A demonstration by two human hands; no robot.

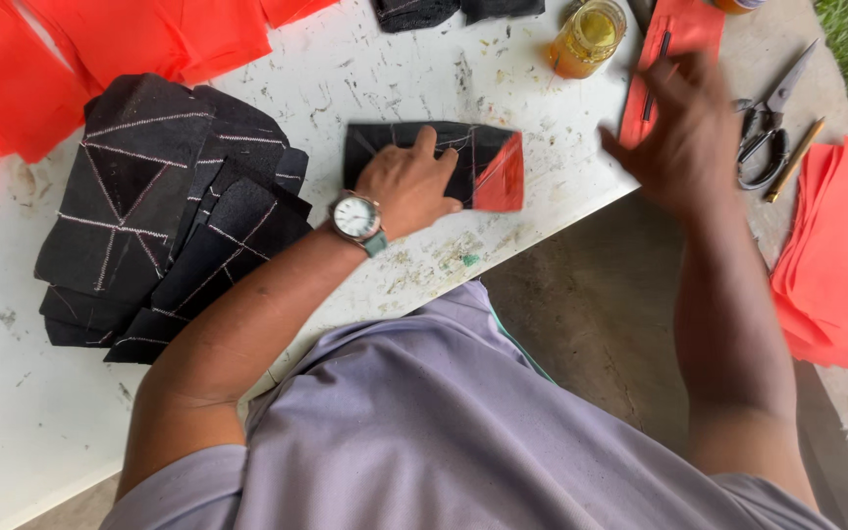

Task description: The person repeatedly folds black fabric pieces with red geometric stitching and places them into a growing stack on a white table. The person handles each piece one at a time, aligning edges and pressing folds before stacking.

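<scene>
A person's left hand (409, 186), wearing a wristwatch (356, 217), presses flat with its grip spread on a black folded cloth piece (414, 147) with a red corner, lying near the middle of the white counter (365, 69). The right hand (679, 137), blurred, hovers with fingers apart and holding nothing beside a red strip (684, 29) at the counter's edge. A stack of black stitched pieces (149, 216) lies to the left; scissors (766, 123), a jar (589, 37) and red sheets (836, 255) sit nearby.

Light: soft, even daylight | Shadows: faint | Blur: right hand (684, 132) motion-smeared | Focus: white table (365, 69) was sharp
</scene>
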